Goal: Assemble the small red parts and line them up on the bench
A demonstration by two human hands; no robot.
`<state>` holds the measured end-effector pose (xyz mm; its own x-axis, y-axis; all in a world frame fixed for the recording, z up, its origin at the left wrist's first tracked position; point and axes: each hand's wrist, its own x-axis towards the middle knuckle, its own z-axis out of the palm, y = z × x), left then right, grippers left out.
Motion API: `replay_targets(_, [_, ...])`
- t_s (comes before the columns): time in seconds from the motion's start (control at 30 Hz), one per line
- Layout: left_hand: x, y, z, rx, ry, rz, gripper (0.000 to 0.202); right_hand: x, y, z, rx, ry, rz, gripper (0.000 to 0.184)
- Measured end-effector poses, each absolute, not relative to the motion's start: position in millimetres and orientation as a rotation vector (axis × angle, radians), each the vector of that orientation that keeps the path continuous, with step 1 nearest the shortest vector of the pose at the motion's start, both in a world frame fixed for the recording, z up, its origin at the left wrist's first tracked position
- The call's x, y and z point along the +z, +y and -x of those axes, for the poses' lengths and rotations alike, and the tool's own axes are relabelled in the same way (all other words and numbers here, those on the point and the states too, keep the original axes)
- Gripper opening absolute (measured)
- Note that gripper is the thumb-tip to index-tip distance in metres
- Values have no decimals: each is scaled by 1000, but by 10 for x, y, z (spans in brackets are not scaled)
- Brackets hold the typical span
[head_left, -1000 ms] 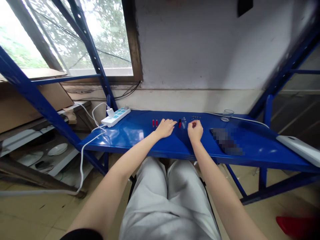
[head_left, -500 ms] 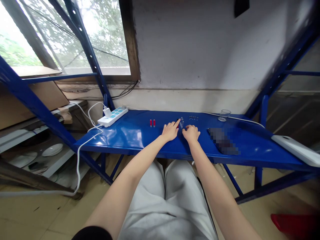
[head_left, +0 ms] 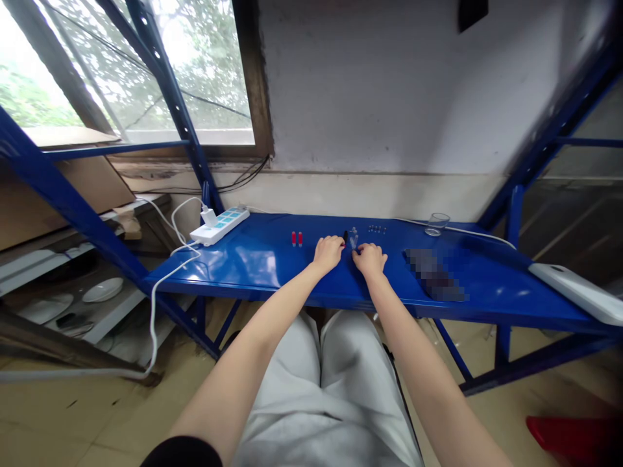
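My left hand (head_left: 329, 253) is closed over the blue table, its fingers curled. At its fingertips shows a small red-and-black piece (head_left: 346, 237), partly hidden by the fingers. Just to the right is my right hand (head_left: 370, 260), thumb and fingers pinched together. What it pinches, if anything, is too small to make out. Small clear plastic pieces (head_left: 354, 239) stand between the hands, close to the right fingertips. Two small red cylinders with clear ends (head_left: 296, 239) stand side by side left of my left hand. Several tiny metallic parts (head_left: 377, 229) lie in rows beyond my right hand.
The blue table (head_left: 233, 275) carries a white power strip (head_left: 220, 226) at left, with a plug and cables. On the right are a clear glass cup (head_left: 437, 224), a blurred dark object (head_left: 435, 275) and a white flat device (head_left: 579, 292). Blue frame posts flank the table.
My left index finger was stretched forward by the clear pieces; it has curled back, and the hand has drawn slightly left, showing more of the black piece. My right hand has shifted slightly left.
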<state>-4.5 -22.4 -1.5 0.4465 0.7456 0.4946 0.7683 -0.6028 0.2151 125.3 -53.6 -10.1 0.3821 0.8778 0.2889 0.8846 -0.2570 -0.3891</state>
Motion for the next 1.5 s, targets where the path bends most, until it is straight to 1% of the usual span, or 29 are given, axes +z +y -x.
replay_targets(0.1, [-64, -222, 121, -998, -1398, 2640, 16, -99, -526, -1249, -23, -1530, 2153, 28])
replay_targets(0.2, [-110, -236, 182, -1263, -1427, 2640, 13, -105, -501, -1251, -20, -1531, 2146, 28])
replay_targets(0.37, [-125, -297, 273, -1759, -1616, 2544, 11, -124, -448, -1256, -20, -1520, 2159, 28])
replay_targets(0.5, [-100, -347, 343, -1966, -1676, 2423, 10, -125, -416, -1252, -10, -1521, 2154, 27])
replay_targets(1.0, [-133, -330, 352, -1973, -1560, 2531, 10, -154, -343, -1242, 12, -1503, 2147, 25])
replay_targets(1.17, [-121, -341, 356, -1977, -1601, 2512, 9, -142, -368, -1232, -10, -1541, 2156, 21])
replay_targets(1.5, [-73, -384, 365, -1966, -1605, 2492, 8, -70, -554, -1065, -367, -1928, 1916, 17])
